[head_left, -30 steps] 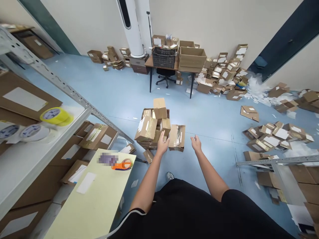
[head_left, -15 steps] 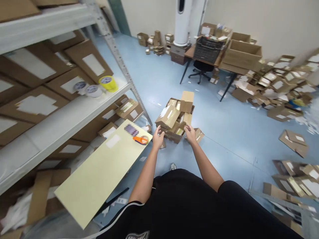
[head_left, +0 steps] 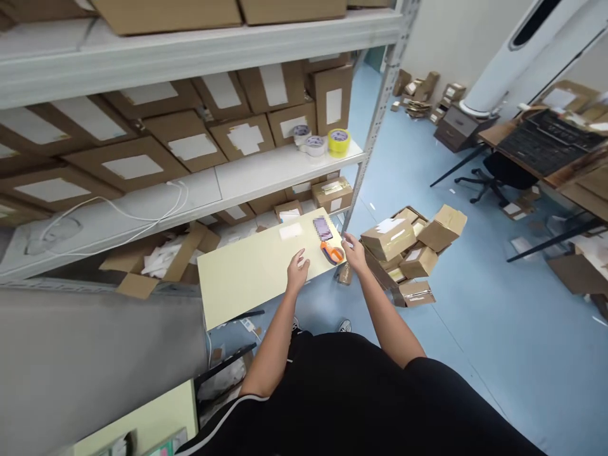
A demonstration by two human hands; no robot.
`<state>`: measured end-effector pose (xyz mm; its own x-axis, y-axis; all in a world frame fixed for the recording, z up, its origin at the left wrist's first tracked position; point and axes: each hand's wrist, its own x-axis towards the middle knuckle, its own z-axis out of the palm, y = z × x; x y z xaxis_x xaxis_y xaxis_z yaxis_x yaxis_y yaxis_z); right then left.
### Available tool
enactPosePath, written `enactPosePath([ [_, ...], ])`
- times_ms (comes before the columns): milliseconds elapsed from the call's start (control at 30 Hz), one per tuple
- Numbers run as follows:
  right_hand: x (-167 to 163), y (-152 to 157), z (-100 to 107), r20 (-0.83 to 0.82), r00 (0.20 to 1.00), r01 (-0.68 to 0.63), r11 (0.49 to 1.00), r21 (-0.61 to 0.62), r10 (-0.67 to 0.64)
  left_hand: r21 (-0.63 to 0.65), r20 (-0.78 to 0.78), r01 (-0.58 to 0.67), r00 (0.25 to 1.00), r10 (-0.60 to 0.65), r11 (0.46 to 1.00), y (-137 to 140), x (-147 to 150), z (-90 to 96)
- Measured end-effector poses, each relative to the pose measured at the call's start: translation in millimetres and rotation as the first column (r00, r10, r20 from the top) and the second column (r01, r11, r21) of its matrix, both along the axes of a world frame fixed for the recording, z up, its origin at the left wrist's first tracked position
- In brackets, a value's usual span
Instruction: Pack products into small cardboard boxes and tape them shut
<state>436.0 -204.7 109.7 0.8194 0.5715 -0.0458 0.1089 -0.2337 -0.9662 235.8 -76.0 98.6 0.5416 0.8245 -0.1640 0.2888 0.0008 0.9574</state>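
Observation:
My left hand (head_left: 297,271) hovers over the front edge of a pale yellow table (head_left: 247,269), its fingers loosely curved and apart, with nothing in it. At the table's right end, my right hand (head_left: 354,251) is open beside an orange tape dispenser (head_left: 332,253); whether a fingertip touches it I cannot tell. A blurred-out, phone-like flat thing (head_left: 323,228) lies just behind the dispenser. Left of it is a white paper (head_left: 291,231). To the right of my right hand, a carton heaped with small cardboard boxes (head_left: 389,239) stands on the floor.
Metal shelving (head_left: 285,166) full of labelled cartons rises behind the table. Tape rolls (head_left: 339,143) and a white cable (head_left: 128,218) lie on its middle shelf. An open carton (head_left: 159,259) sits lower left. A desk with a black crate (head_left: 546,142) and an office chair (head_left: 489,177) stand right.
My view has swung left, toward the shelving and table. My hands, both empty, have gone from in front of the heaped carton to the table's right end.

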Motion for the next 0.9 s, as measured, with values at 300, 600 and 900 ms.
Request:
enactPosePath([
  [300, -54.3, 46.4, -37.4, 0.144, 0.99, 0.02, 0.98, -0.197, 0.009, -0.036, -0.034, -0.01, 0.999, 0.009, 0.999, 60.9, -73.0, -29.4],
  [600, -32.5, 58.1, -96.1, 0.174, 0.984, 0.103, 0.875, -0.473, -0.022, -0.083, -0.095, -0.017, 0.995, 0.009, 0.996, 70.3, -64.0, -28.6],
  [900, -17.4, 57.9, -157.7, -0.073, 0.992, -0.122, 0.875, -0.468, 0.099, -0.108, -0.199, -0.135, 0.974, 0.111, 0.985, 44.8, -68.8, -42.8],
])
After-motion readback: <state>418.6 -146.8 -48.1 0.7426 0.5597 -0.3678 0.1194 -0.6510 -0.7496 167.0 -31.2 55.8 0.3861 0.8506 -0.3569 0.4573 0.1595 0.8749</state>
